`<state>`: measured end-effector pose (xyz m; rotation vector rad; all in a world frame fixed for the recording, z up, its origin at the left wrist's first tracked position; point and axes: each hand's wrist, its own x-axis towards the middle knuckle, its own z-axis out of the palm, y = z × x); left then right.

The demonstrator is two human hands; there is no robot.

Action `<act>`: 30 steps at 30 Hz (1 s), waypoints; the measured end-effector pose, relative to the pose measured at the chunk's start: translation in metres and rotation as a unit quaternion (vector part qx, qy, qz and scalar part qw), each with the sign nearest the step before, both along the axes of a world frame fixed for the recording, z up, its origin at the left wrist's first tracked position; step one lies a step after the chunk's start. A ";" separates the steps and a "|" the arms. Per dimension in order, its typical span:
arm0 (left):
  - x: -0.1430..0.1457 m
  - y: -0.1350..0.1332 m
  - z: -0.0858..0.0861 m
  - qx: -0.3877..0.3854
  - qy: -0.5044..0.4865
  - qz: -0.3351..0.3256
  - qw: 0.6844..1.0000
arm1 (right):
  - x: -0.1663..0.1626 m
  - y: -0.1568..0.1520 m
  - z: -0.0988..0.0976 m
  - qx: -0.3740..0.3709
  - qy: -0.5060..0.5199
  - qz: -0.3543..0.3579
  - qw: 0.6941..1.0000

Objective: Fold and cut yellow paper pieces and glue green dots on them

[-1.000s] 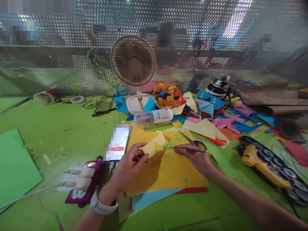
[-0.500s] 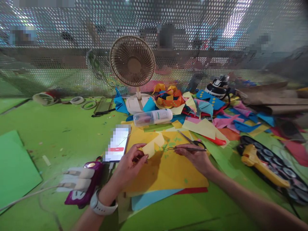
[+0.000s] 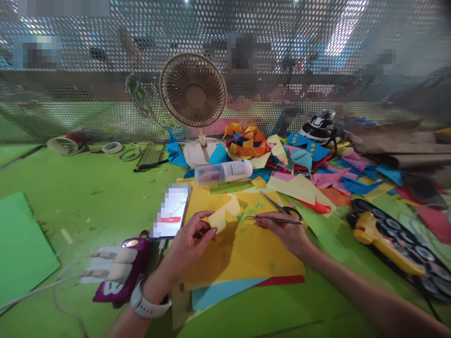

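Note:
My left hand (image 3: 195, 237) pinches a pale yellow piece of paper (image 3: 224, 212) between thumb and fingers, over the left part of a yellow-orange sheet (image 3: 253, 256). In my right hand (image 3: 283, 230) is a pair of metal tweezers (image 3: 273, 219), held like a pen with the tips pointing left toward the pale paper, a small gap away. Small green paper bits (image 3: 254, 210) lie scattered on the sheet near the tweezer tips. Scissors (image 3: 287, 208) with dark handles rest just behind my right hand. Light blue paper (image 3: 225, 292) sticks out from under the sheet.
A lit phone (image 3: 172, 211) and a purple power strip (image 3: 123, 277) with cables lie at left. Behind stand a clear bottle (image 3: 223, 172) and a fan (image 3: 193, 91). Coloured paper scraps (image 3: 331, 178) pile up at back right, near a black tray with a yellow tool (image 3: 387, 244).
Almost nothing differs. The pale paper in my left hand has turned very slightly, and the view has shifted a little. Both hands keep their grip.

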<state>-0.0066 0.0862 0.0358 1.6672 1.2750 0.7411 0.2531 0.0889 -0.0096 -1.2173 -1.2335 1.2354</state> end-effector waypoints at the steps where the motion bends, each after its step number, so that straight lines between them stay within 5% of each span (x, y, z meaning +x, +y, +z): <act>1: 0.000 0.000 0.000 0.000 0.000 0.000 1.000 | 0.000 0.000 0.000 0.003 -0.010 0.000 1.000; 17: 0.000 0.000 -0.001 -0.018 -0.013 0.003 1.000 | -0.001 0.002 -0.004 -0.002 0.043 -0.019 0.999; 30: 0.010 -0.008 0.001 -0.085 -0.109 -0.031 0.990 | -0.019 -0.020 0.037 0.023 0.082 0.012 0.996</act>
